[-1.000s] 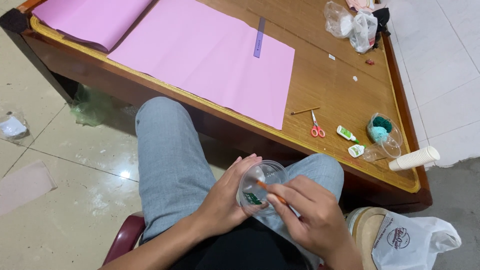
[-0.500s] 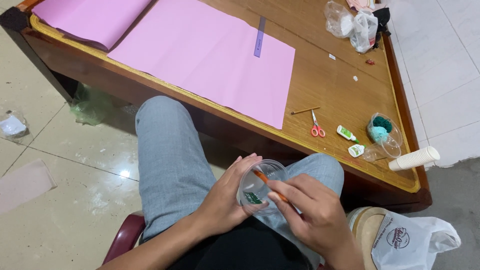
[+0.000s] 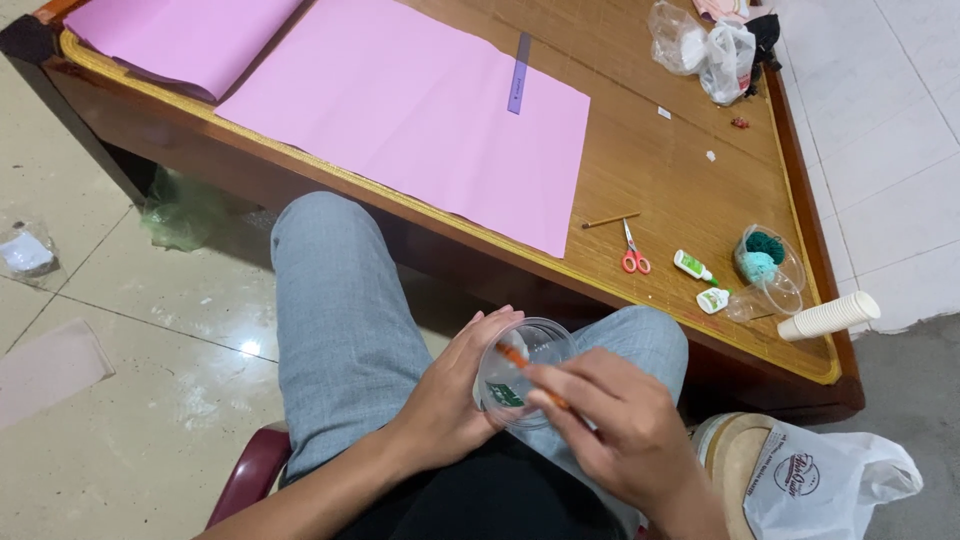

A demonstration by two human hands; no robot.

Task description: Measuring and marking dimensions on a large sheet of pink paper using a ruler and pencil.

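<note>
I sit with a clear plastic cup [image 3: 525,372] held over my lap. My left hand [image 3: 452,400] wraps around the cup's left side and holds it. My right hand [image 3: 615,430] grips a thin orange tool [image 3: 520,362], pen-like in shape, and its tip pokes against the cup near the rim. A green patch shows on the cup's wall. My legs in grey trousers are under both hands.
A wooden table [image 3: 690,180] ahead holds large pink paper sheets [image 3: 420,110], a purple ruler [image 3: 519,72], a pencil [image 3: 610,220], orange scissors [image 3: 633,255], two small glue bottles [image 3: 695,266], a cup of yarn [image 3: 762,260], stacked paper cups [image 3: 830,315] and plastic bags [image 3: 705,45]. A white bag [image 3: 820,480] lies at right.
My right hand has shifted the orange tool slightly against the cup. The cup and my left hand stay in nearly the same place.
</note>
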